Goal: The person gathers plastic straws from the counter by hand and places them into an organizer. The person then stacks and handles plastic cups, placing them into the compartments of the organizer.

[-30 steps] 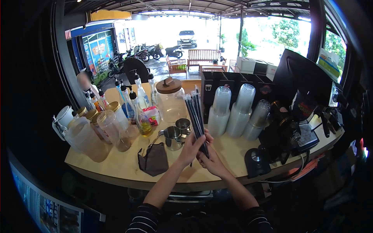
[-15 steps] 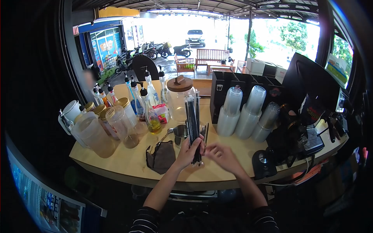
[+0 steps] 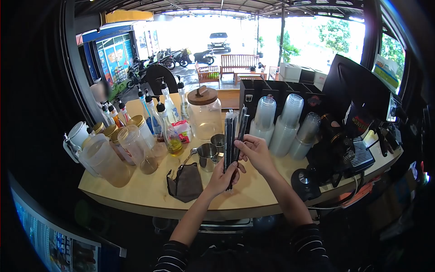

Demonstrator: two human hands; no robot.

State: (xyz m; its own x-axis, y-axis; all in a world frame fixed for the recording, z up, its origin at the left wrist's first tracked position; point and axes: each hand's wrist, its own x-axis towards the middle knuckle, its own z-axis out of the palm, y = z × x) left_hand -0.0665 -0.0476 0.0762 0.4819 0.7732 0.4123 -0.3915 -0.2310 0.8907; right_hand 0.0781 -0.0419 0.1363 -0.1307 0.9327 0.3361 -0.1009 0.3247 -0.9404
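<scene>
A bundle of black wrapped straws stands nearly upright over the counter, with clear wrapper ends at the top. Around its lower part my left hand is closed. My right hand pinches the right side of the bunch, where some straws lean apart from the others; how many it holds is hidden. Behind the straws are a metal pitcher and a second metal cup. A dark grey cloth lies left of my left hand.
A big jar with a wooden lid stands behind the straws. Stacked plastic cups are to the right, beside a coffee machine. Pump bottles and plastic jugs crowd the left. A person is outside at left.
My right hand has risen from beside the bundle's base to grip its right side. The straws now spread apart at the top, and the whole view has shifted slightly.
</scene>
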